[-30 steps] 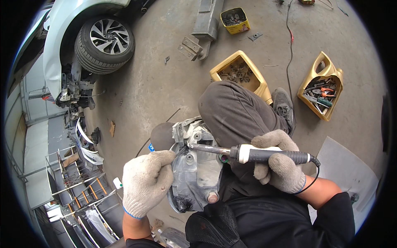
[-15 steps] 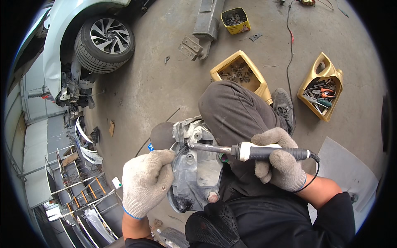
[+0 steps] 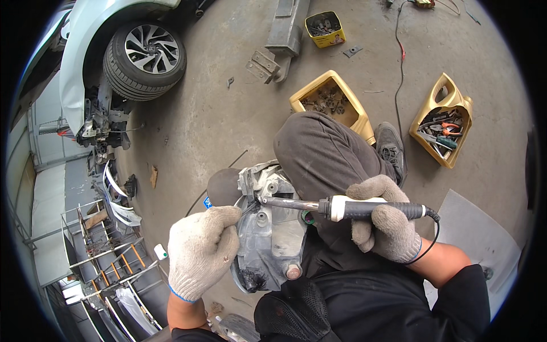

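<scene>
A soldering iron (image 3: 356,208) with a white-and-black handle lies in my gloved right hand (image 3: 387,219), whose fingers are wrapped round it. Its metal shaft points left, and the tip touches a grey car headlight housing (image 3: 279,236) resting on my lap. At the housing's left edge my gloved left hand (image 3: 205,245) is closed in a pinch. A thin dark rod (image 3: 249,209) runs from its fingertips toward the iron's tip. Blackened plastic shows where rod and tip meet. The pinched end of the rod is hidden by the glove.
Ahead on the floor stand a cut gold jug (image 3: 364,122) of small hardware, another gold jug (image 3: 419,128) with pliers and screwdrivers, and a yellow tin (image 3: 327,39). A car wheel (image 3: 149,54) is at upper left, racks (image 3: 114,268) at lower left. A cable (image 3: 399,80) crosses the floor.
</scene>
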`<state>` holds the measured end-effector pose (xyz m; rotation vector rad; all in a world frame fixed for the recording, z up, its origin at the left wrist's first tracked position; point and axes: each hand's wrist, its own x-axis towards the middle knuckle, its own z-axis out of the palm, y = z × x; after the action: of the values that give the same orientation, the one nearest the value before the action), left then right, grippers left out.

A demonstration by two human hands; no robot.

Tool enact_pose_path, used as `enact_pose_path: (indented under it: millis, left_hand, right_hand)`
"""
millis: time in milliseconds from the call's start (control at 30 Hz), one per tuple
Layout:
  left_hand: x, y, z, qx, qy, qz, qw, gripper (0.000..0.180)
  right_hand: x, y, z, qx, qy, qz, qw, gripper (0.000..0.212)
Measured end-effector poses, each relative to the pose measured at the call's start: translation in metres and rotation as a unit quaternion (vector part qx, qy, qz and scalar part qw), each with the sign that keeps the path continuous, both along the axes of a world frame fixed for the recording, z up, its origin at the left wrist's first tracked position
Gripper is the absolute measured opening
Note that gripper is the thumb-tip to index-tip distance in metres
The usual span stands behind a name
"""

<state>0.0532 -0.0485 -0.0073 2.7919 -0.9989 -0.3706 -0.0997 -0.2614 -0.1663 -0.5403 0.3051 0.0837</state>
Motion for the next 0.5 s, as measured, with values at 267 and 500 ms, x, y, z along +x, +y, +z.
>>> enact_pose_path:
  millis: [267,500]
  left_hand:
    - [0.0,0.0001,0.0012,0.01,0.007,0.005,1.0,0.019]
    - [0.0002,0.0004,0.0008,0.002,0.002,-0.004,1.0,0.019]
  right_hand:
    - [0.0007,-0.001,0.0,0.002,0.0,0.001,1.0,0.048]
    - [0.0003,-0.0018,-0.0001,-0.007,-0.007,0.006,1.0,0.048]
